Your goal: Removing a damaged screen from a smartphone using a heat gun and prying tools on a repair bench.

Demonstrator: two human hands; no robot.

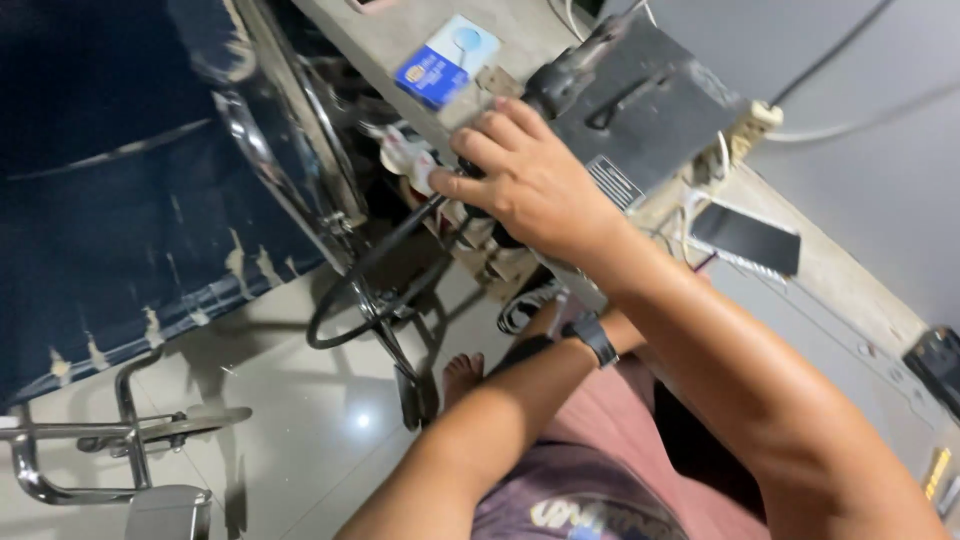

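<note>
At the far left of the frame I see a wheelchair with a worn dark blue seat, its chrome frame running from the upper middle down to the footrests at the lower left. The footrests stand on a glossy pale tiled floor. Right of the seat hangs the chair's thin push rim, a dark ring just beside the edge of the surface.

Toward the middle, my left forearm comes up from the bottom of the frame and passes under the right arm; a black wristwatch sits on its wrist. My left hand itself is hidden behind the right arm and the surface edge, so I cannot tell how its fingers stand.

Above it, my right hand lies on the near end of a dark grey machine on the grey surface. Its fingers are curled and close together, wrapped over the machine's dark rounded end, the fingertips pointing to frame left near a small white and red part. A blue and white card lies on the surface just above and left of the hand.

Farther right, a white power strip sits behind the machine, and a black phone lies flat on the surface, well apart from the hand. My bare foot shows on the floor below.
</note>
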